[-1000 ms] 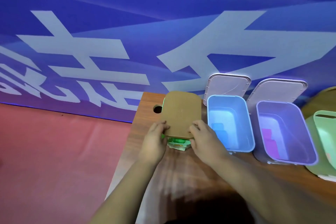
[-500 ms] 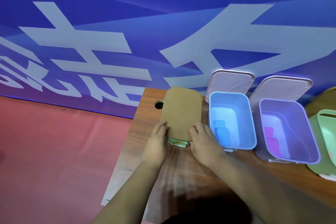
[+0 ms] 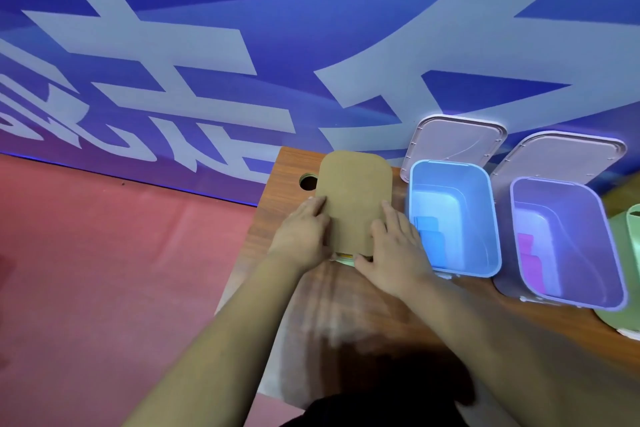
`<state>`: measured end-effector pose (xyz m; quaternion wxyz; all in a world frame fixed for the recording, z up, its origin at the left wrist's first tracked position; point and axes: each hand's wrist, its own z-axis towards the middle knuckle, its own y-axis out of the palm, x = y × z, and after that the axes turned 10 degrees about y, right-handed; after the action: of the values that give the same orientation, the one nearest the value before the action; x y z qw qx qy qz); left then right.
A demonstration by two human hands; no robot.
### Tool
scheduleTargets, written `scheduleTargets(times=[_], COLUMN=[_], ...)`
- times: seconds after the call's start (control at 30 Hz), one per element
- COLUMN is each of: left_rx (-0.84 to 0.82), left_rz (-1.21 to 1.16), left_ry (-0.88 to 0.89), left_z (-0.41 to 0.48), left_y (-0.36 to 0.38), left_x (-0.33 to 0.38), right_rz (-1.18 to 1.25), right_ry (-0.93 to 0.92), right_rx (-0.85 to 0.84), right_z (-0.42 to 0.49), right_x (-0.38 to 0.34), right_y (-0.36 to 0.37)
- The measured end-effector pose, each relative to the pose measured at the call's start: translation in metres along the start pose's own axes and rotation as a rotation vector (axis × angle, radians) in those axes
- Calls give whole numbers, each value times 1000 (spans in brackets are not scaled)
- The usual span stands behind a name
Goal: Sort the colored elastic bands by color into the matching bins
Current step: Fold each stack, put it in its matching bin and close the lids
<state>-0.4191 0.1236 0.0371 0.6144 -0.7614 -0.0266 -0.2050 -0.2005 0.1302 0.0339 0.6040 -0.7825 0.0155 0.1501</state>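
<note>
Now the brown lid (image 3: 355, 198) has come down. A second ago it stood tilted with green showing under its near edge. It lies almost flat beneath your fingers, with only a pale sliver of the box (image 3: 344, 257) peeping out between your hands.

Your left hand (image 3: 304, 236) and right hand (image 3: 394, 250) both lie flat, fingers nearly straight. They press the lid's two long edges and grip nothing. That reads as closing this box, so I judge its colour finished or set aside.

No loose elastic bands show, and any in the box are hidden under the lid. Just right of your right fingers stands the open blue bin (image 3: 481, 229), with flat blue pieces (image 3: 427, 232) at its bottom. Further right, the purple bin (image 3: 581, 246) holds magenta pieces (image 3: 530, 260). Whether those pieces are bands, I cannot tell.
</note>
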Motion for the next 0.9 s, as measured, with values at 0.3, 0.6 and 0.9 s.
scheduleTargets(times=[0.3,0.6,0.9], left_rx=[-25,12,104], left_rz=[-126,18,-175], left_ry=[-129,-148,56], left_z=[56,88,189], left_y=[-35,-31,-70], left_x=[-9,12,110], right_rz=[-121,26,77], right_ry=[-83,13,333], right_rx=[-8,-47,280], right_z=[15,32,105], right_x=[-4,3,94], right_y=[-18,-36,-136])
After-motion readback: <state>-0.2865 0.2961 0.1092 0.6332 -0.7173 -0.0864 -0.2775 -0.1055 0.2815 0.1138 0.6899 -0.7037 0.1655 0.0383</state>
